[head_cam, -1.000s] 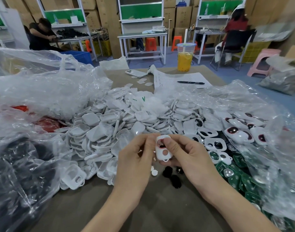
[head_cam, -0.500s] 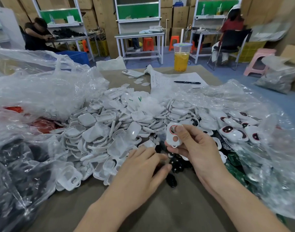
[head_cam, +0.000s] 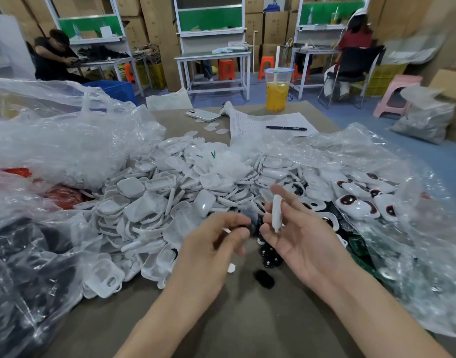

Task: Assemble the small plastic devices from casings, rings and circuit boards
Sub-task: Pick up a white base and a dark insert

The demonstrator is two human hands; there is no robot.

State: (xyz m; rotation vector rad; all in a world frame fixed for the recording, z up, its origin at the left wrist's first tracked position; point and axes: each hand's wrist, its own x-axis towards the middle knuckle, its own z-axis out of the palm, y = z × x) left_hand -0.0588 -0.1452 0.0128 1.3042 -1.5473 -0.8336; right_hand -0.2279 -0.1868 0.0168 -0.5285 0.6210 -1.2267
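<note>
My right hand (head_cam: 298, 235) holds a white casing (head_cam: 276, 211) edge-on between thumb and fingers, palm turned up. My left hand (head_cam: 214, 244) is just left of it, blurred, its fingertips pinched on a small black piece (head_cam: 252, 226). A big heap of white casings (head_cam: 170, 197) covers the table behind both hands. Small black parts (head_cam: 268, 255) lie on the table below my right hand, one (head_cam: 264, 278) apart from the rest. Assembled white devices with dark red windows (head_cam: 356, 202) and green circuit boards (head_cam: 358, 245) lie on plastic to the right.
Clear plastic bags (head_cam: 54, 140) bulge at the left, with black and red parts inside. At the table's far end stand a cup of orange drink (head_cam: 277, 90), a phone (head_cam: 202, 115), a paper sheet and a pen (head_cam: 286, 128). Two people sit at benches behind.
My left hand has come up from the black parts on the table, pinching one beside my right hand. My right hand has turned the casing from face-on to edge-on.
</note>
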